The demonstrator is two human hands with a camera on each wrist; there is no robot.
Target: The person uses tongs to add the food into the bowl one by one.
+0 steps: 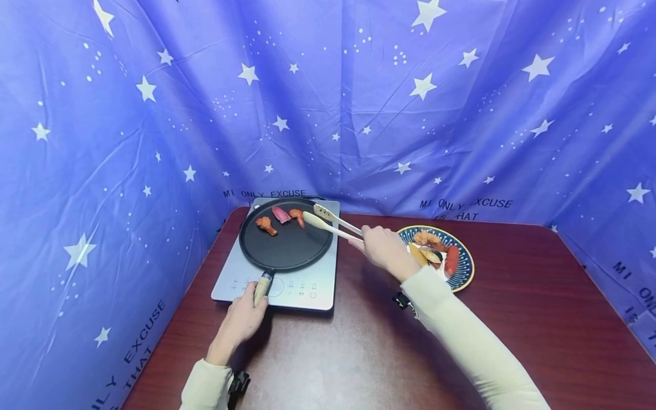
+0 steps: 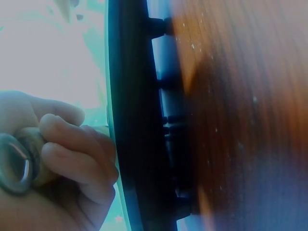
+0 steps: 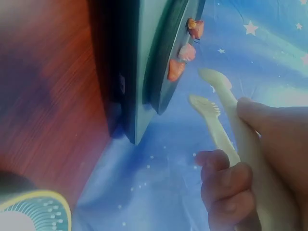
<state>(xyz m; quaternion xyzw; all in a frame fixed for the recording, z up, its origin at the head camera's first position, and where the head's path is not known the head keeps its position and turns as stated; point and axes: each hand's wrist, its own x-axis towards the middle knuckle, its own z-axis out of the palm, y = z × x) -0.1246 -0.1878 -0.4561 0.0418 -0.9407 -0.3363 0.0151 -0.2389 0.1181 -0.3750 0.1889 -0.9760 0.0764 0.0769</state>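
One pair of tongs (image 1: 335, 230) is in my right hand (image 1: 385, 250), fingers and thumb gripping its two arms; the two tips stand parted over the right side of one black pan (image 1: 287, 250), near one reddish wing (image 1: 297, 217). The wing lies in the pan's far part with one pink piece (image 1: 281, 214) and one drumstick (image 1: 266, 226), three in all. My left hand (image 1: 243, 315) has its fingers wrapped round the pan's handle (image 1: 262, 287). Beneath is one silver cooktop (image 1: 324, 285). Rightward, one patterned plate (image 1: 465, 279), partly behind my right arm, bears one red sausage (image 1: 451, 261) and other food I cannot count exactly. Cooktop and plate share one dark red table (image 1: 523, 302)
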